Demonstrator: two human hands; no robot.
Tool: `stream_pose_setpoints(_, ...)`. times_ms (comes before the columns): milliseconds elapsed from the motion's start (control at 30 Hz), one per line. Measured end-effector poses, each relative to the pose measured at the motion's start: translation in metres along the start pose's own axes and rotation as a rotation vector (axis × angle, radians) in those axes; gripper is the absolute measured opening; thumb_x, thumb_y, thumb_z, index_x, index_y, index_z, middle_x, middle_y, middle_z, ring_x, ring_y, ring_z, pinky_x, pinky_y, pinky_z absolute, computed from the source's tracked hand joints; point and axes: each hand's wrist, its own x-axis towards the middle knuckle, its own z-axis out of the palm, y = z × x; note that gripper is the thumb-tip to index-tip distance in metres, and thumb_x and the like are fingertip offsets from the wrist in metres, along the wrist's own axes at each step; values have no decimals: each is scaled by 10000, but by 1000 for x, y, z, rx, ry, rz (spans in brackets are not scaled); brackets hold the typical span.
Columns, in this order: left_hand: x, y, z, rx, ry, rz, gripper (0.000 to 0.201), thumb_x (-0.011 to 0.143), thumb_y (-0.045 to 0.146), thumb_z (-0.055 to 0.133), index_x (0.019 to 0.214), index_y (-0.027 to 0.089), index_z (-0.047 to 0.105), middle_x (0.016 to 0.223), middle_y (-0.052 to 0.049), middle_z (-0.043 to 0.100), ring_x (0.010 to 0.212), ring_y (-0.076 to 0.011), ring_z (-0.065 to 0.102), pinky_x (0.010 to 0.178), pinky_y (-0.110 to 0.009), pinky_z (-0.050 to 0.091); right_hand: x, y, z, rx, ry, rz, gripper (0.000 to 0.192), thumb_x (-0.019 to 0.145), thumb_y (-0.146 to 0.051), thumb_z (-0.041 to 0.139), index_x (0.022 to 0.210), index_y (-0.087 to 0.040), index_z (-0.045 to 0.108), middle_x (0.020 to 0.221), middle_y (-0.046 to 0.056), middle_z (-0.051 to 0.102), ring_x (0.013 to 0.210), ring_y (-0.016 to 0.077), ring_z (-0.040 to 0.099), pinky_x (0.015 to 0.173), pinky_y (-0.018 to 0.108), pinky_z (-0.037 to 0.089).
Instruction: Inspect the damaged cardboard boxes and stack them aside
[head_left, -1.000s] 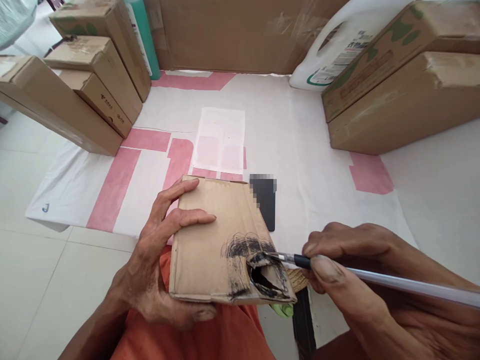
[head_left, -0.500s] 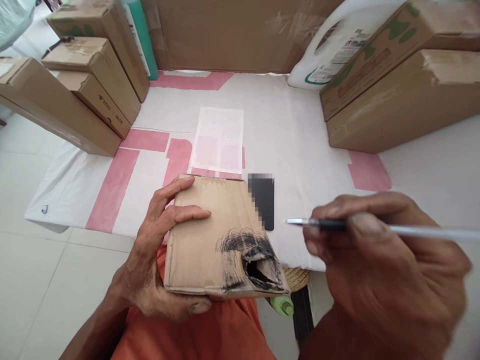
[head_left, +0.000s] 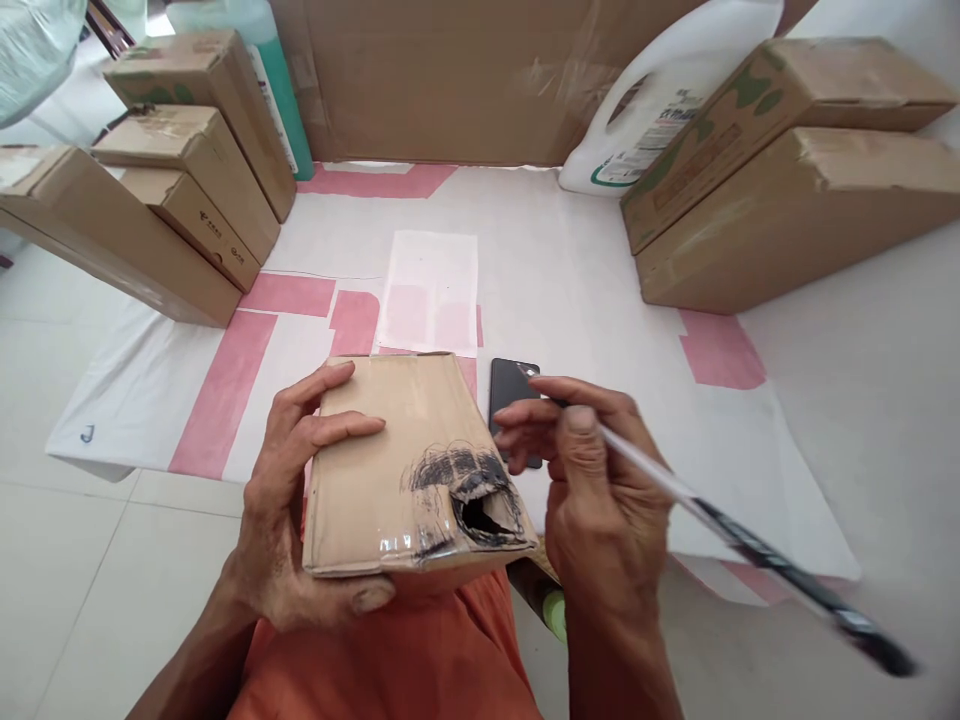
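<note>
My left hand (head_left: pixel 300 490) grips a small cardboard box (head_left: pixel 382 400) by its left side, thumb underneath and fingers on the top face. Near the box's right corner is a torn hole (head_left: pixel 484 518) with blackened edges and dark scribbled lines around it. Just right of the box, my right hand (head_left: pixel 600 480) is closed around a pen (head_left: pixel 697 510) with a clear barrel and black end. The pen's tip points away over a dark phone (head_left: pixel 514 385), which lies on the table, partly covered by my fingers.
A white sheet of paper (head_left: pixel 427 260) lies on the pink-and-white tablecloth (head_left: pixel 555 260). Cardboard boxes stand at left (head_left: pixel 202 190) and right (head_left: pixel 750 220). Behind are a green liquid bottle (head_left: pixel 281 100), a white jug (head_left: pixel 600 150) and a large cardboard panel (head_left: pixel 450 80).
My right hand has moved left and nearer the box, and the pen has swung so its tip points away from me. The box has shifted slightly left with my left hand.
</note>
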Motion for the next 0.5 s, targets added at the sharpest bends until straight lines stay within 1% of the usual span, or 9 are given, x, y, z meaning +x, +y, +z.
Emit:
stream_pose_setpoints(100,-3,-2,-3,-4,-29,-6,787,770,795,783,1366,287,705,1606,-137,513,1533,-458,446,1278,-696,341,-6,5,4,-40,-74,36,267,1086,-489,635,1209,-294,768,1066,23,794,915,175,737,770,293,587)
stream_pose_setpoints(200,-3,-2,-3,15,-18,-1,784,788,797,763,1375,281,693,1621,-141,500,1541,-464,439,1269,-709,352,-10,0,9,-17,-123,102,359,1060,-563,630,1245,-289,771,1171,52,791,1096,248,749,931,374,608)
stream_pose_setpoints(267,1,0,-2,61,27,60,769,814,792,738,1388,282,684,1626,-130,494,1547,-465,429,1280,-720,333,-10,-7,16,-15,-122,138,379,1042,-558,656,1278,-283,764,1259,69,784,1214,287,732,1026,413,591)
stream_pose_setpoints(333,7,1,0,148,90,181,735,857,757,722,1427,296,664,1639,-105,482,1570,-458,400,1303,-719,306,-8,-15,22,-16,-114,136,382,1033,-544,672,1285,-272,764,1337,83,771,1301,310,702,1100,435,562)
stream_pose_setpoints(367,11,0,1,197,127,242,705,880,720,728,1449,311,651,1648,-86,474,1586,-454,381,1311,-719,300,-6,-18,25,-5,-107,123,379,1032,-541,672,1280,-270,767,1359,86,767,1317,315,697,1115,442,557)
stream_pose_setpoints(433,16,-5,4,275,219,325,645,902,636,766,1467,354,634,1661,-52,461,1605,-454,363,1312,-730,306,-3,-21,26,57,-100,108,381,1031,-552,666,1282,-283,767,1360,84,772,1292,320,718,1074,443,588)
stream_pose_setpoints(500,16,-17,7,306,281,387,680,866,636,809,1468,377,628,1654,-55,460,1600,-480,370,1296,-766,309,-1,-16,23,118,-100,85,401,987,-560,727,1298,-311,765,1362,73,774,1259,323,739,1024,433,618)
